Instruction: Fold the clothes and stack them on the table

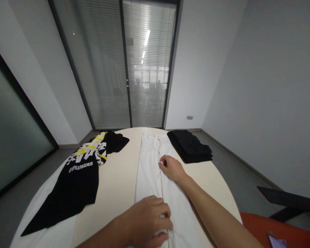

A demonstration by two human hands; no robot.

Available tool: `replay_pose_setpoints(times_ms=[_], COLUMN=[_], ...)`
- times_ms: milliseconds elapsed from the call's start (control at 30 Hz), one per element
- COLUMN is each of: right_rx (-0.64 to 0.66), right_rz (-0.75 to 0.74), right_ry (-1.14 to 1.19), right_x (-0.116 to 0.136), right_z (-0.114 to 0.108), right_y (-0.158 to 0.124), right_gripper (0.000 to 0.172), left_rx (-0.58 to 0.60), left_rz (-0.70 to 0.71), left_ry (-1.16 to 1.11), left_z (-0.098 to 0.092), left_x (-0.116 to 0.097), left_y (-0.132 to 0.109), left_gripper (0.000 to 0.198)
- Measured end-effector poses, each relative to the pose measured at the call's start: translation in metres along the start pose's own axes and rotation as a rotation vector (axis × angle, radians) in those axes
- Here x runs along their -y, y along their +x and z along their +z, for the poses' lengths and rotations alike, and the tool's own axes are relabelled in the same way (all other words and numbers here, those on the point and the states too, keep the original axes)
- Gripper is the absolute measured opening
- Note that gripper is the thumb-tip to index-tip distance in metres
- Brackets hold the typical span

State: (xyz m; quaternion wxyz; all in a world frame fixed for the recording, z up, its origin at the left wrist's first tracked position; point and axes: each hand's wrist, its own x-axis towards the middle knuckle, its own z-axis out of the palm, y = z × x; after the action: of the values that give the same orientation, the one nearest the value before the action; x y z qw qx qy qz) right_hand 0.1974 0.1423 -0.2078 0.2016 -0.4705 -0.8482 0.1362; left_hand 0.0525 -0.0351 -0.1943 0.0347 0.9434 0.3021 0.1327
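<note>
A pair of white trousers (147, 172) lies lengthwise down the table, its legs side by side and waist end at the far edge. My left hand (147, 220) is at the near part, fingers curled and closed around the inner edge of a leg. Farther up, my right hand (173, 168) pinches the fabric along the line between the two legs. The fingertips of both hands are partly hidden, so how much cloth they hold is unclear.
On the round table (116, 189), a black printed shirt (80, 182) lies at the left over some white cloth (54, 230). Folded black garments (191, 146) are stacked at the far right. An orange chair (255, 224) with a black armrest (289, 199) stands at the right.
</note>
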Motion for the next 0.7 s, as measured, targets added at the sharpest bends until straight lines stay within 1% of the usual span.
replay_pose_setpoints(times_ms=[100,200,267,300,367,467,567,633,700], right_rx=[0.038,0.09,0.124,0.129,0.107,0.004,-0.07,-0.064,-0.033], right_rz=[-0.015,-0.039,-0.063,-0.069,-0.063,-0.015,-0.012,-0.026,-0.038], right_ry=[-0.003,0.011,0.025,0.029,0.021,-0.019,-0.058,-0.076,-0.096], right_x=[-0.001,-0.001,-0.001,-0.002,-0.002,-0.002,-0.003,-0.004,-0.005], right_z=[-0.003,-0.006,-0.009,-0.009,-0.01,-0.008,-0.004,-0.001,0.003], right_y=[0.0,-0.003,-0.006,-0.007,-0.006,0.001,0.013,0.019,0.022], right_gripper=[0.021,0.02,0.021,0.022,0.024,0.025,0.03,0.034,0.034], left_rx=[0.024,0.039,0.039,0.029,-0.015,-0.086,-0.08,-0.062,-0.049], left_rz=[0.019,0.115,0.153,0.149,0.096,0.002,-0.035,-0.038,-0.041], left_ry=[-0.021,-0.094,-0.136,-0.14,-0.114,-0.066,-0.06,-0.059,-0.053], left_z=[0.0,-0.001,-0.001,0.0,0.001,0.003,0.005,0.005,0.005], left_x=[0.0,-0.004,-0.006,-0.006,-0.005,0.002,0.009,0.01,0.01], left_y=[0.0,0.001,0.003,0.003,0.004,0.002,-0.001,-0.001,-0.001], left_gripper=[0.017,0.015,0.015,0.012,0.005,0.016,0.016,0.013,0.012])
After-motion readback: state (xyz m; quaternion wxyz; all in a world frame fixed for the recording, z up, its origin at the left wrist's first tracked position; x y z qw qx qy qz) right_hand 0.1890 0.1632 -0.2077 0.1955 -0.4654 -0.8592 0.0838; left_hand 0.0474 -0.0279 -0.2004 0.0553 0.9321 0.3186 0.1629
